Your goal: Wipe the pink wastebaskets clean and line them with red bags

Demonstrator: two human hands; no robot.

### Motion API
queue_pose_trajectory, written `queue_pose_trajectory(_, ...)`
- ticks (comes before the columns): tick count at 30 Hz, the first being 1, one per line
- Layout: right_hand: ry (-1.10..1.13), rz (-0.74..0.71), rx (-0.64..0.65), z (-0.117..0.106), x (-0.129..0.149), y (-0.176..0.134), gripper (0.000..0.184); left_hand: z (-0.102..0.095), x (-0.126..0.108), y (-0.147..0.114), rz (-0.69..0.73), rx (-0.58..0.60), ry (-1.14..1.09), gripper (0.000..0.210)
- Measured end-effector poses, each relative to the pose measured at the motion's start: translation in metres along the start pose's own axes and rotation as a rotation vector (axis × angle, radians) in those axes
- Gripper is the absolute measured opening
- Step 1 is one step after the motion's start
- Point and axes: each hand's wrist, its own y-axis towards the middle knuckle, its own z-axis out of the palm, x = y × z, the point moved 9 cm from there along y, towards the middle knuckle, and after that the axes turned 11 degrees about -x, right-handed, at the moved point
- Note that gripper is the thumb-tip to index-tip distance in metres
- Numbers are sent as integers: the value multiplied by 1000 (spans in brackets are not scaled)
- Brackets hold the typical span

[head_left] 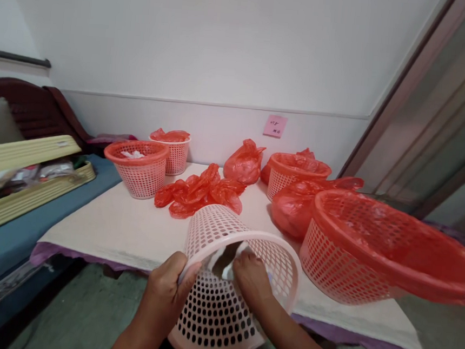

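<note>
A pale pink perforated plastic basket (220, 219) is tipped on its side, its round mouth facing me. My left hand (168, 283) is closed on the left of its rim, thumb toward the inside. Inside the mouth my right hand (251, 276) has its fingers bunched on a white and brownish cloth (224, 263), which lies against the inner wall. Its fingertips are partly hidden by the cloth. Behind the basket lies a crumpled red plastic bag (198, 190).
Red-lined baskets stand on the cream-covered table (117, 227): one at left (141, 174), a white one behind it (177, 156), a large one at right (343, 260), another behind (281, 179). Filled red bags (243, 164) sit between. A pink note (275, 126) is on the wall.
</note>
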Motion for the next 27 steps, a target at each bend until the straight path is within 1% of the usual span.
queue_pose_trajectory(3,78,9,43,11,24,-28,21,2,-2,3,-1,-5,4,32)
queue_pose_trajectory(4,138,20,49,10,32,-37,20,2,0,4,-19,-6,3,33)
queue_pose_trajectory(6,330,33,58,2,47,-55,22,1,8,9,-73,-8,-4,34)
queue_pose_trajectory(7,440,9,60,-4,57,-63,23,-1,14,11,-106,-10,-10,34)
queue_pose_trajectory(8,521,-43,48,-11,66,-70,25,-2,20,14,-143,-13,-21,35)
queue_pose_trajectory(9,558,-112,22,-19,74,-76,26,-4,26,17,-183,-18,-36,36)
queue_pose_trajectory(10,562,-181,-12,-25,80,-82,26,-5,32,20,-222,-21,-54,37)
queue_pose_trajectory(12,463,-294,-94,-32,87,-91,25,-5,41,23,-291,-21,-88,38)
queue_pose_trajectory(14,325,-338,-193,-32,86,-95,31,-4,45,24,-339,-17,-111,39)
queue_pose_trajectory(16,224,-350,-295,-32,84,-96,40,-2,48,24,-366,-16,-125,40)
queue_pose_trajectory(17,191,-347,-335,-32,84,-95,42,-1,48,25,-369,-16,-129,40)
queue_pose_trajectory(19,171,-338,-378,-29,84,-94,42,-1,49,26,-368,-20,-127,40)
queue_pose_trajectory(22,189,-355,-402,-29,93,-91,41,-8,53,24,-399,-57,-118,40)
queue_pose_trajectory(24,246,-367,-398,-35,102,-88,45,-12,58,16,-457,-93,-139,40)
queue_pose_trajectory(25,298,-360,-387,-40,106,-84,49,-11,59,8,-488,-94,-160,39)
queue_pose_trajectory(27,454,-263,-358,-54,108,-72,57,0,57,-11,-542,-38,-216,38)
